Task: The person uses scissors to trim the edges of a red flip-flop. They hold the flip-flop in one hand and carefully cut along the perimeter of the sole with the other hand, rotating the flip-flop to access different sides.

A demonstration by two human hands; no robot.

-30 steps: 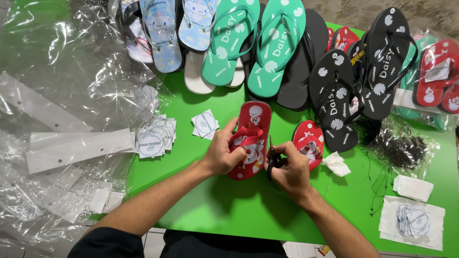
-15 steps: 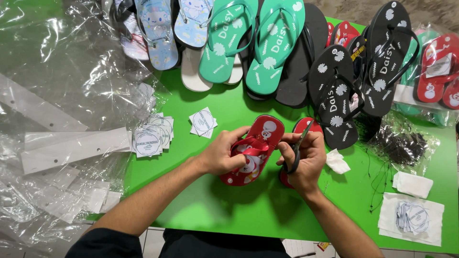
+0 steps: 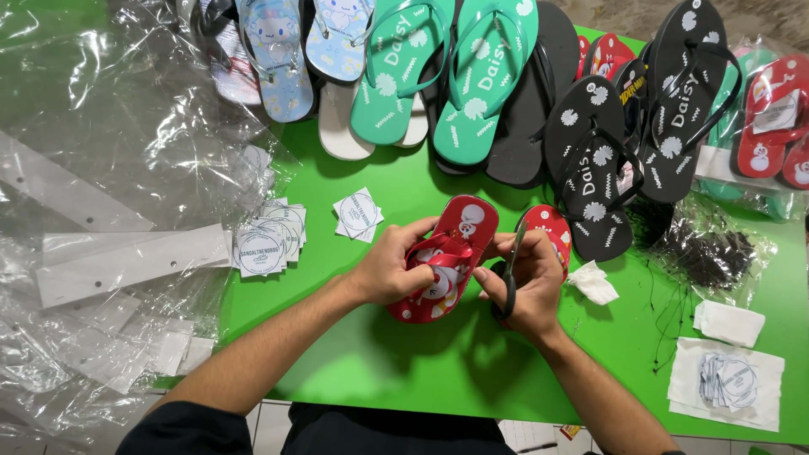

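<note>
Two hands stay busy: my left hand [image 3: 389,271] still grips the small red sandal [image 3: 447,257], now tilted flatter over the green desk [image 3: 404,371]; my right hand [image 3: 524,282], fingers clenched on black scissors [image 3: 511,271], has closed in beside its strap.

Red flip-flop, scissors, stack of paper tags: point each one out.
red flip-flop [image 3: 462,221], head view, on the sole's bare top end.
scissors [image 3: 511,268], head view, on the dark blades.
stack of paper tags [image 3: 261,249], head view, on the front tag's face.
</note>
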